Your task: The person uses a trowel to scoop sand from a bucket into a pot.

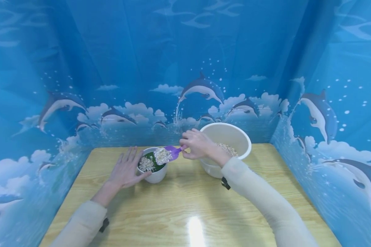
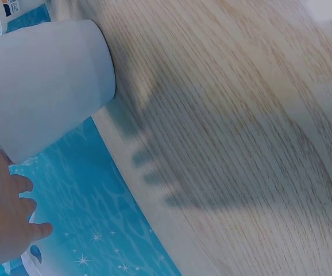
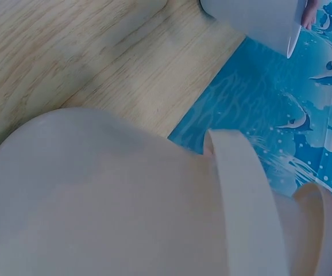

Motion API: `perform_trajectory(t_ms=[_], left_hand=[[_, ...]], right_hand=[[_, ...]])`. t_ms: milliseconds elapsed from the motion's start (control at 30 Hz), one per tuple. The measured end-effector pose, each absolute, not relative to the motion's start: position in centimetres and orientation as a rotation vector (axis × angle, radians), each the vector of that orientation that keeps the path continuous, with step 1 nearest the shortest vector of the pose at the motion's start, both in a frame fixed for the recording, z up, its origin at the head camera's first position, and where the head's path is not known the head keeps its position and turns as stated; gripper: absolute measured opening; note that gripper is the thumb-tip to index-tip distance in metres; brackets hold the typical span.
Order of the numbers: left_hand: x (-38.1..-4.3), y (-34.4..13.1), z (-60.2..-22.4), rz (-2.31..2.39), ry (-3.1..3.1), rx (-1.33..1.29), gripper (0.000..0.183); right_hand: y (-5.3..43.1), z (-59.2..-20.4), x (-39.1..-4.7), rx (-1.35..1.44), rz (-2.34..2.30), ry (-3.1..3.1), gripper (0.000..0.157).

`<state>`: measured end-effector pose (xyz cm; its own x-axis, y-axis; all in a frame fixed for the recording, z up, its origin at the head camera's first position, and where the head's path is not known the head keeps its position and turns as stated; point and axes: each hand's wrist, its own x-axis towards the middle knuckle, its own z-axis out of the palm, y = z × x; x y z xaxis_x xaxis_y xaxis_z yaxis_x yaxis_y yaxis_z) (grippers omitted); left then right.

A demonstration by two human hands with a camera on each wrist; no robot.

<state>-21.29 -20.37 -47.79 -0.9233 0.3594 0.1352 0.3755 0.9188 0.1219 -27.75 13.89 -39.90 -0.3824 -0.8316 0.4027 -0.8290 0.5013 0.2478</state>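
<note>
Over a small white pot [image 1: 157, 177], my right hand [image 1: 198, 144] holds the handle of a purple scoop [image 1: 174, 152] loaded with pale granules [image 1: 162, 156]. The scoop's front reaches across the pot's right rim. Inside the pot, more pale granules [image 1: 146, 164] lie on a dark green surface. My left hand [image 1: 125, 171] is against the pot's left side with fingers extended and thumb along the near side. In the left wrist view, the pot [image 2: 51, 86] hides part of that hand [image 2: 5, 218]. Below the right forearm, a larger white bucket [image 1: 245, 137] contains similar granules [image 1: 227, 149].
Both containers stand on a pale wooden table [image 1: 173, 209], toward its far edge. A blue dolphin-print sheet [image 1: 142, 68] rises behind and on both sides. In the right wrist view, the bucket [image 3: 108, 201] fills the lower part, with the pot beyond it.
</note>
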Motion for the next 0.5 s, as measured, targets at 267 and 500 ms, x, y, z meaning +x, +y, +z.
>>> perform_trajectory(t_ms=[267, 500], left_hand=[[-21.2, -20.4, -47.7, -0.218, -2.969, -0.571, 0.107], [-21.3, -20.4, -47.8, -0.194, -2.980, -0.571, 0.109]], right_hand=[[13.0, -40.1, -27.9, 1.359, -0.072, -2.296, 0.018], [12.5, -40.5, -27.9, 1.342, -0.109, -2.337, 0.020]])
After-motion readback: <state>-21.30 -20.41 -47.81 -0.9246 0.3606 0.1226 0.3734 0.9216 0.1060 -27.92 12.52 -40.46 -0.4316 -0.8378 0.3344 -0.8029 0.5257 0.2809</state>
